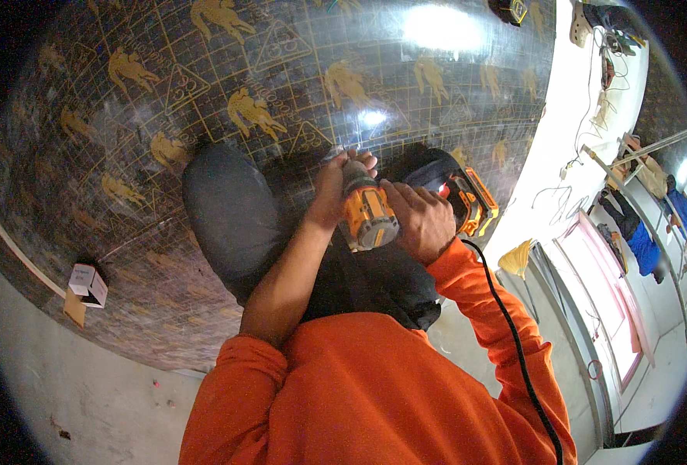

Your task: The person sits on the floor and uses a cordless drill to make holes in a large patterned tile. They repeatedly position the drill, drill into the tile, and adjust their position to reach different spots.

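Observation:
An orange and black cordless drill [371, 214] is held between my hands above my lap, its rear end turned toward me and its nose pointing away. My right hand [421, 219] is closed round its handle. To the right of that hand sticks out the orange and black battery base [479, 203]. At the drill's front end my left hand [334, 186] is closed about the dark chuck [355, 177], fingers curled over the nose. Whether a bit or screw sits in those fingers is hidden. My dark-trousered knees [231, 205] flank the drill.
Under me lies a dark board [204, 124] with a gold printed grid. A small white box [87, 280] with an opened flap sits at its left edge. Down my right sleeve runs a black cable [506, 302]. Further right are a yellow broom [515, 258] and a rack with hanging clothes [642, 232].

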### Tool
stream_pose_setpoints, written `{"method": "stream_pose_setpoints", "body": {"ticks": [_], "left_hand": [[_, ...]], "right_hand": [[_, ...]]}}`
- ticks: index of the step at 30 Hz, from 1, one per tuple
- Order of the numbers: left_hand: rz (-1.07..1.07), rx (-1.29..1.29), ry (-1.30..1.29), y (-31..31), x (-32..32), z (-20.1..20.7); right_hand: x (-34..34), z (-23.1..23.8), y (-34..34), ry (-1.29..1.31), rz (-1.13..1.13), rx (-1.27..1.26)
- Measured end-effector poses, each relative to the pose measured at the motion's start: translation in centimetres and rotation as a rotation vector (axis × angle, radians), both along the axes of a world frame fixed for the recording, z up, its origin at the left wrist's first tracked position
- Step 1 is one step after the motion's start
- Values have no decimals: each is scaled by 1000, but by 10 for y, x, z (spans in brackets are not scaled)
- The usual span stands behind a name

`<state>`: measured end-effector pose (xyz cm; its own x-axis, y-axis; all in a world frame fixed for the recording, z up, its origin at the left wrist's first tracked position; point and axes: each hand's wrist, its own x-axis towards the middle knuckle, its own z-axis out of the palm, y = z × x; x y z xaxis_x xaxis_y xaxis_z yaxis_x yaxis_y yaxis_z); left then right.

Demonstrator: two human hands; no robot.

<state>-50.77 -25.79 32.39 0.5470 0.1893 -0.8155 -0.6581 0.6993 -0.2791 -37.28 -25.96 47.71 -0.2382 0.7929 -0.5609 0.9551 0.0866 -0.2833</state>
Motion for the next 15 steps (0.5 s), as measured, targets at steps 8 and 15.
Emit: {"method": "stream_pose_setpoints", "body": {"ticks": [8, 15], "left_hand": [[-17, 43, 27, 2, 1, 1], [89, 2, -121, -7, -1, 4]], "right_hand": [[-1, -4, -2, 32, -35, 60], [0, -1, 3, -36, -84, -99]]}}
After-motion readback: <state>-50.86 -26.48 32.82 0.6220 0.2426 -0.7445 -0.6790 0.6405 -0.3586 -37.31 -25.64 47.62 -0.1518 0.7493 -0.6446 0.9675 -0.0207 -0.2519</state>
